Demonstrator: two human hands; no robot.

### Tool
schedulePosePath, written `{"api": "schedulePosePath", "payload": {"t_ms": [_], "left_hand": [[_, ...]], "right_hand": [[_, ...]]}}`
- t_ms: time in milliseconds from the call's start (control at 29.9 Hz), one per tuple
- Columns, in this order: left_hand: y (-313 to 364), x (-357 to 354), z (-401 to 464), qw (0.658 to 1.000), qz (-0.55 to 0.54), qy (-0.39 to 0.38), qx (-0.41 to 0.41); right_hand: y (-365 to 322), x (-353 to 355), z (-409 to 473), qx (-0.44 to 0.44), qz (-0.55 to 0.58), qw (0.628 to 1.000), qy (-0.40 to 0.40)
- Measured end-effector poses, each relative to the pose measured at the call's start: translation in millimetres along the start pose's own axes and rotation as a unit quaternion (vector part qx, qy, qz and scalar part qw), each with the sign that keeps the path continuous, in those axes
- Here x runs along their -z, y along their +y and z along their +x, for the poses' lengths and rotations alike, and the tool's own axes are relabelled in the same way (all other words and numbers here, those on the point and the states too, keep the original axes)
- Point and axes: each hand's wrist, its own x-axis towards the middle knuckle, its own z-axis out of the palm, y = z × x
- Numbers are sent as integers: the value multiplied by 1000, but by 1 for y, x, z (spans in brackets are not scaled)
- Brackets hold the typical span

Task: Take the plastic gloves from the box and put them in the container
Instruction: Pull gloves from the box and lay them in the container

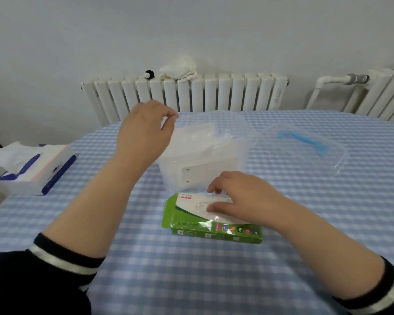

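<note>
Hands at the glove box and the clear container

The right hand (239, 196) pinches a filmy plastic glove (210, 206) at the opening of the green glove box (191, 226), mid-table. Behind it, the left hand (146, 130), fingertips pinched on film hard to make out, hovers over the clear container (214, 169), contents blurred. Its lid (305, 146) lies rightward.

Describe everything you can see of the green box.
The green box is a flat carton, seemingly cardboard, with a white top panel and small coloured icons along its near side. It lies flat on the checked tablecloth, just in front of the clear container. The right hand rests on its top opening, fingers at clear plastic.
</note>
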Motion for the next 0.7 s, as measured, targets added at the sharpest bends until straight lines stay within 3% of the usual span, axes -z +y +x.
{"api": "schedulePosePath", "payload": {"t_ms": [67,167,267,367,701], "left_hand": [[20,1,-28,993,-109,24,-43],[34,-19,-75,982,-148,-57,-107],[33,-45,-106,973,-144,-175,-47],[29,-60,-122,961,-93,-258,-41],[25,-67,-125,958,-80,-276,-21]], "right_hand": [[2,-6,-1,-37,21,998,-43],[5,-13,-1,-48,60,996,-38],[5,-14,0,-42,45,997,-39],[5,-16,0,-47,29,998,-42],[3,-14,-4,16,-103,994,19]]}}
